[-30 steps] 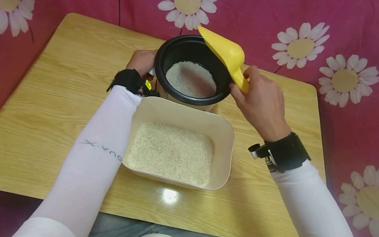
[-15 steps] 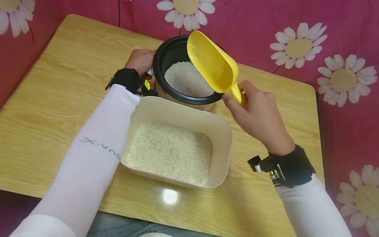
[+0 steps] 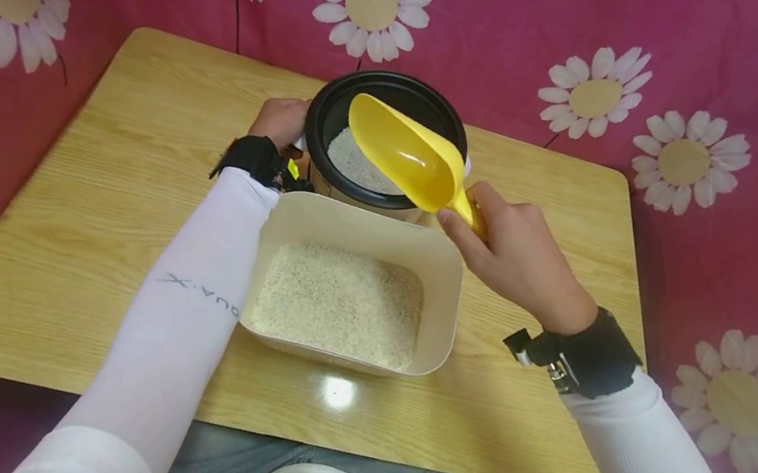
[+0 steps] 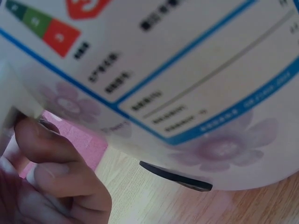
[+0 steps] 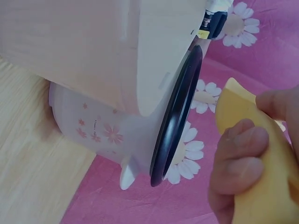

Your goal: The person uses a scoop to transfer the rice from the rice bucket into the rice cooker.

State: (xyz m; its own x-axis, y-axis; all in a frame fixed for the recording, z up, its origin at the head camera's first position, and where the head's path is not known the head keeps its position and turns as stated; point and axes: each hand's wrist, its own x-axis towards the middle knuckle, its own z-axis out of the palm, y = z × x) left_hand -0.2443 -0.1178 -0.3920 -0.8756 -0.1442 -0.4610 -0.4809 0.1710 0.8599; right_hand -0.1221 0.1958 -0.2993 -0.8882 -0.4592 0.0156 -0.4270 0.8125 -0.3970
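Yellow scoop (image 3: 405,152): held above the right and near part of the cooker (image 3: 326,105), its mouth toward the far left, its handle toward the near right – the right wrist view shows it apart from the black rim (image 5: 177,116).
Right hand (image 3: 525,249): yours is clamped on the scoop's handle, fingers curled round it.
Left hand (image 3: 281,120): yours is at the cooker's left side, fingers curled on its white grip (image 4: 23,88).
Both hands: well apart, with the cooker between them.
Cooker: upright at the far middle of the table (image 3: 85,219), flowers printed on its pale wall; your left wrist view shows a sticker (image 4: 187,70) there with blue lines and coloured bars.
Cooker rice (image 3: 354,160): lies in the black bowl, part of it hidden from you by the scoop.
Bin (image 3: 444,307): just on the cooker's near side – you cannot tell whether they touch.
Bin rice (image 3: 340,306): spread over the bottom in a fairly level layer.
Cloth (image 3: 496,3): pink with white daisies, hanging beyond your table.
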